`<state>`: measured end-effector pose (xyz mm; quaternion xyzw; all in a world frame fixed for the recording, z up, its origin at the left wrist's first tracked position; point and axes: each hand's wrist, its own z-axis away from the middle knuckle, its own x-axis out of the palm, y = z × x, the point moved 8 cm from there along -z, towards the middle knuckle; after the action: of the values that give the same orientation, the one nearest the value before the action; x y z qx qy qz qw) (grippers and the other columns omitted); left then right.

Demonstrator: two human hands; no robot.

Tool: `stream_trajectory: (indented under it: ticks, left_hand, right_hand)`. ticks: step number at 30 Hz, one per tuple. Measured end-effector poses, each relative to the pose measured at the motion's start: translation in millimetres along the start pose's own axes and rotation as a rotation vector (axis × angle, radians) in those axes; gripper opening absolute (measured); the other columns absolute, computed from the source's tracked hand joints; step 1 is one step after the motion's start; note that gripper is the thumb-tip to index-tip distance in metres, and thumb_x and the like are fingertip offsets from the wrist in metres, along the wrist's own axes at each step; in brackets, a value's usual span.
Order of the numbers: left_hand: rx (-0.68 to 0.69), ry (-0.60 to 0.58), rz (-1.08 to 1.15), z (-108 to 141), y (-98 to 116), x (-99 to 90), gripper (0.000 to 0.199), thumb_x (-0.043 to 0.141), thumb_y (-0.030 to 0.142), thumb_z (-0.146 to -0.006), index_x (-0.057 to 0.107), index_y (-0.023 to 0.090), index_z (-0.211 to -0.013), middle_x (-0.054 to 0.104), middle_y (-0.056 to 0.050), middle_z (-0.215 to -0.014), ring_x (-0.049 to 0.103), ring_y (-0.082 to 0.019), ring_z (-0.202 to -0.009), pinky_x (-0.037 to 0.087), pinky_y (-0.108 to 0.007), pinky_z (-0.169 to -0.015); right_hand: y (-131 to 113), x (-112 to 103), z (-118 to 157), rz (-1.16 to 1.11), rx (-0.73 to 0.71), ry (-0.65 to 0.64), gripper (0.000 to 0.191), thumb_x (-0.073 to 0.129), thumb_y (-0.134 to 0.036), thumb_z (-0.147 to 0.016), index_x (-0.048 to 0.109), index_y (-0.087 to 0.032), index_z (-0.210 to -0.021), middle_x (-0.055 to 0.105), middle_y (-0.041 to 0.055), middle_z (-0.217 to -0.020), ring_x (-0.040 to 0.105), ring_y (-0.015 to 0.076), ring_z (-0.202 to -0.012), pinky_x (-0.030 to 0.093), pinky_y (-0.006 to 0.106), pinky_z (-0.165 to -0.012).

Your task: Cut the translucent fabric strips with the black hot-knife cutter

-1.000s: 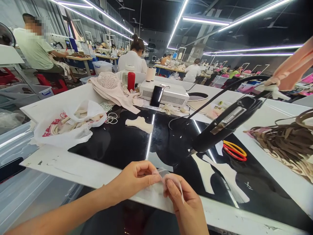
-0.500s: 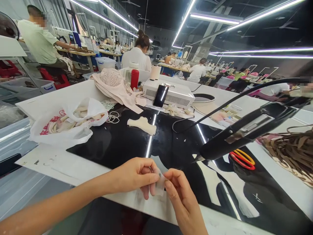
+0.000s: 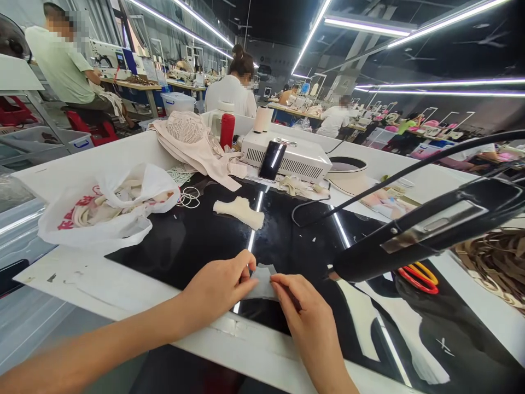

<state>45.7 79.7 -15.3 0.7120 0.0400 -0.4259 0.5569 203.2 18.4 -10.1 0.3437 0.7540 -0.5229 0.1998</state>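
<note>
1. My left hand (image 3: 219,287) pinches the left edge of a small translucent whitish fabric piece (image 3: 261,280), fingers closed on it.
2. My right hand (image 3: 305,317) pinches its right edge the same way.
3. The piece lies flat on the glossy black tabletop (image 3: 197,241), at the near edge.
4. At two o'clock hovers a black handheld tool (image 3: 426,230).
5. At twelve lies a cream fabric scrap (image 3: 239,211); at ten, a white plastic bag (image 3: 106,210).

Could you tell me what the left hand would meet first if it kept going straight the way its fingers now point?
The left hand points right, at the small translucent fabric piece it already touches. Straight beyond that lie the fingertips of the right hand, so it would probably meet those next, though depth is hard to judge.
</note>
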Motion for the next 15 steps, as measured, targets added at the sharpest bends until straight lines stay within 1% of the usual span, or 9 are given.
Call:
stream_trajectory:
  ticks: [3, 6, 11, 15]
  left_hand:
    - [0.102, 0.017, -0.189, 1, 4, 3.5, 0.013, 0.06, 0.019, -0.097, 0.053, 0.022, -0.087, 0.057, 0.008, -0.071, 0.052, -0.012, -0.061, 0.032, -0.025, -0.059]
    - [0.189, 0.044, -0.308, 2, 8, 7.2, 0.015, 0.06, 0.017, -0.098, 0.054, 0.021, -0.084, 0.06, 0.006, -0.075, 0.055, -0.013, -0.064, 0.032, -0.026, -0.061]
    - [0.231, 0.066, -0.369, 4, 8, 9.8, 0.014, 0.061, 0.019, -0.099, 0.057, 0.021, -0.086, 0.063, 0.005, -0.078, 0.058, -0.014, -0.068, 0.034, -0.028, -0.063]
    - [0.239, 0.071, -0.378, 4, 9, 9.5, 0.014, 0.061, 0.018, -0.099, 0.057, 0.021, -0.086, 0.062, 0.006, -0.078, 0.057, -0.013, -0.066, 0.034, -0.028, -0.063]
  right_hand:
    - [-4, 4, 0, 0.152, -0.104, 0.009, 0.023, 0.05, -0.03, -0.105, 0.072, -0.025, -0.104, 0.072, 0.0007, -0.091, 0.067, 0.0176, -0.081, 0.053, 0.028, -0.072]
    - [-8, 7, 2, 0.262, -0.168, 0.01, 0.024, 0.047, -0.029, -0.106, 0.071, -0.024, -0.103, 0.071, 0.001, -0.087, 0.063, 0.0184, -0.075, 0.05, 0.03, -0.066]
    - [-14, 8, 3, 0.331, -0.223, 0.018, 0.024, 0.046, -0.025, -0.106, 0.069, -0.022, -0.099, 0.067, 0.0019, -0.081, 0.058, 0.0189, -0.069, 0.045, 0.031, -0.061]
    - [-18, 8, 3, 0.33, -0.24, 0.025, 0.023, 0.046, -0.024, -0.106, 0.068, -0.022, -0.097, 0.066, 0.0021, -0.08, 0.056, 0.0186, -0.068, 0.043, 0.031, -0.061]
